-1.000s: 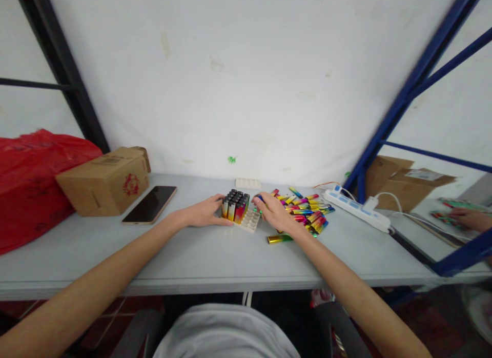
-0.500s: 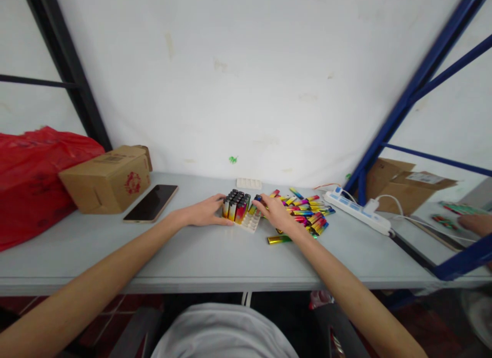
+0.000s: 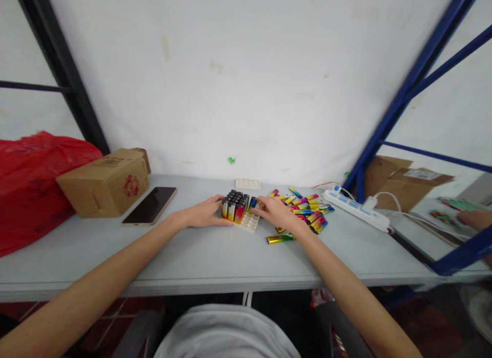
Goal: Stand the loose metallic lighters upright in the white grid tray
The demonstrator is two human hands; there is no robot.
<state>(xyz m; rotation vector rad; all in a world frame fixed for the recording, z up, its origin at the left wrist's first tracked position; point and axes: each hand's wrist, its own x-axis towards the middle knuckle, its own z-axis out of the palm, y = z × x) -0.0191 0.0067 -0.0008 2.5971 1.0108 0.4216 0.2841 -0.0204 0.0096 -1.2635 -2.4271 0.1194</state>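
The fingers of the right hand [image 3: 277, 213] are pinched around a small rainbow-coloured metallic lighter [image 3: 252, 203], holding it upright over the right edge of the white plastic slotted tray [image 3: 249, 222]. The fingers of the left hand [image 3: 202, 213] lie loosely curved and flat against the tray's left side, touching it but grasping nothing.

Nearest on the pale grey table [image 3: 215, 260], a single gold-green lighter [image 3: 280, 238] lies on its side, just in front of the right wrist. The tray stands between the two hands; its left and rear slots are filled with a block of upright lighters with black tops [image 3: 234, 206], while the near right slots are bare. To the right of the right hand spreads a loose heap of shiny multicoloured lighters [image 3: 307, 210]. Left of the left forearm rests a dark smartphone [image 3: 150, 205], then a brown cardboard box with a red stamp [image 3: 105, 182] and a red plastic bag [image 3: 26, 183]. Farther back, a second white tray [image 3: 248, 183] sits by the white wall, and a white power strip [image 3: 355, 209] lies to the right. At the far right edge, another person's hand [image 3: 474, 219] is partly visible.
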